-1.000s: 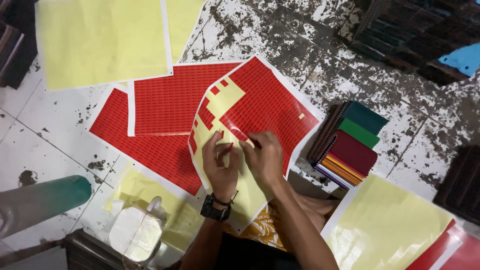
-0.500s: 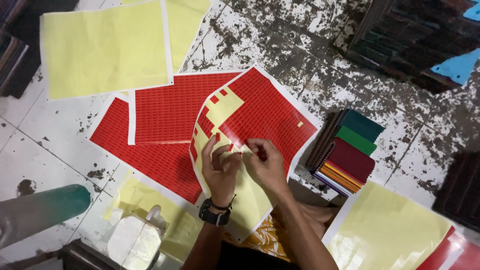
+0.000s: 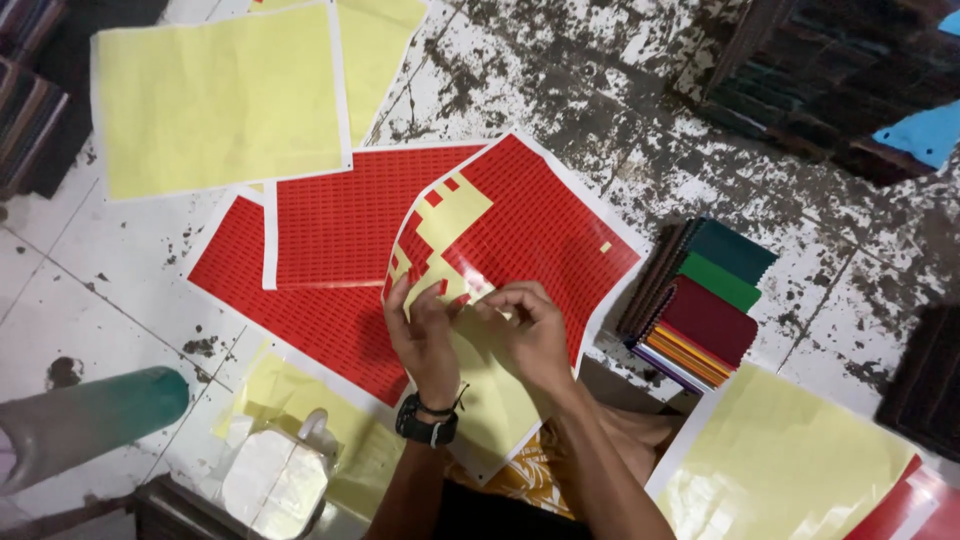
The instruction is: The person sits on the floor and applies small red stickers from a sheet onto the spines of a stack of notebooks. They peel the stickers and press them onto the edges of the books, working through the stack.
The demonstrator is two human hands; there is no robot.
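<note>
Between both hands, a red sticker sheet with pale yellow backing (image 3: 530,225) lies partly peeled, curling up off the stained white floor (image 3: 100,290). Left hand (image 3: 425,335), wearing a black wristwatch (image 3: 427,428), has its grip pinched on the sheet's lower edge; right hand (image 3: 530,335) has its fingertips closed on a small sticker there. Right of that hand sits a stack of coloured fabric swatch books (image 3: 705,305). Left of the hands lie two more red sticker sheets (image 3: 330,230).

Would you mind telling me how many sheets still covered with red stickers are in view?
4, perhaps more hidden. One sticker sheet is held by the left hand and right hand; two red sheets overlap on the floor left of it; one red corner shows bottom right.
</note>
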